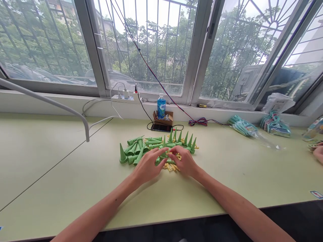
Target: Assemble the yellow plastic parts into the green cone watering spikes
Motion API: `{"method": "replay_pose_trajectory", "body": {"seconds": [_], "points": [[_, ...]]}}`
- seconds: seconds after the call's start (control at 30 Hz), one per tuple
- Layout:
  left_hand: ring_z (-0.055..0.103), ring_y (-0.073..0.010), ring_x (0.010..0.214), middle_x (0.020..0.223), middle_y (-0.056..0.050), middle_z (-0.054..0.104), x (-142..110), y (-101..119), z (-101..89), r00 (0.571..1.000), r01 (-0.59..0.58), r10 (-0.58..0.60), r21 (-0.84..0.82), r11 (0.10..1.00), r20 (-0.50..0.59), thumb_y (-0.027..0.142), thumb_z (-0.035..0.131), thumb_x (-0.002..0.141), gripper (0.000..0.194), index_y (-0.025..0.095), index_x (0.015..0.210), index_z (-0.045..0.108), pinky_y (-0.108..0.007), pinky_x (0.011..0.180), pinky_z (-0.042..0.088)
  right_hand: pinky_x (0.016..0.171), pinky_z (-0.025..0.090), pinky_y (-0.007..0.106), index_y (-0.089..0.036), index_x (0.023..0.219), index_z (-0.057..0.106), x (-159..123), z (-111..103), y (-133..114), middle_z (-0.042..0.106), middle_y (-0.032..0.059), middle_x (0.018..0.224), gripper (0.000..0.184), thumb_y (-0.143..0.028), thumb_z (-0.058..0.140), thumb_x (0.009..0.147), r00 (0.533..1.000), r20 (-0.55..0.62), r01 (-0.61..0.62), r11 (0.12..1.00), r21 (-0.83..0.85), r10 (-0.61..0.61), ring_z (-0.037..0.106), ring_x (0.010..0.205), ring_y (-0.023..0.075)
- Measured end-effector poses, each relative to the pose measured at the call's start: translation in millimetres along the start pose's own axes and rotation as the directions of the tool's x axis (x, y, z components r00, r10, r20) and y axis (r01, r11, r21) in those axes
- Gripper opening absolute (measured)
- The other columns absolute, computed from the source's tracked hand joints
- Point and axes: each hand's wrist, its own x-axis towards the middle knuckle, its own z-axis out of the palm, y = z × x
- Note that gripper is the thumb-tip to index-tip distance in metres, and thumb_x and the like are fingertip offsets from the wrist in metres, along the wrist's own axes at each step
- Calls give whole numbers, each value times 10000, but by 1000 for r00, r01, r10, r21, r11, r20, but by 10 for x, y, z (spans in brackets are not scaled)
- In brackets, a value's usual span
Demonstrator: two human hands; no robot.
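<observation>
My left hand (pixel 150 164) is closed around the base of a green plastic cone spike (pixel 164 144), which points upward between my hands. From the right, my right hand (pixel 184 162) reaches in with thumb and forefinger pinched together close to that spike. Whatever lies between those fingertips is too small and hidden to make out. Small yellow plastic pieces (pixel 171 167) are scattered under and around my right hand. Left of the hands is a pile of green cone spikes (pixel 136 149), mostly lying down. Several upright green spikes (pixel 186 138) stand in a row behind my right hand.
A blue liquid bottle (pixel 161 108) stands in a small cardboard box (pixel 169 118) behind the pile, with a phone (pixel 161 127) before it. Coiled cable (pixel 198 121) and bagged teal hangers (pixel 242 126) lie rightward. A grey curved tube (pixel 63 106) hangs at left. Another person's hand (pixel 318 153) shows far right.
</observation>
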Motion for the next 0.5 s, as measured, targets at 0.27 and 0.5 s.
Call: {"method": "replay_pose_trajectory", "body": {"seconds": [0.27,0.5], "points": [[502,-105,570,927,-32,635,-2,-18,-5,999,3,-3,-1,1000,52,333,510,934,407,269,1334,552,-265,631,457,647,406,277,-191,776,600,7,-10,-1,596,18,692,248,-309,504,972,1000,7,21,999,-37,-21,531,694,163],[545,-121,616,950,-44,630,-7,-10,2,999,-2,1,19,1000,54,321,500,936,396,263,1324,556,-257,622,445,664,398,283,-192,744,597,13,-11,-19,593,8,645,299,-326,480,985,1000,24,3,999,-49,-2,517,672,159]]}}
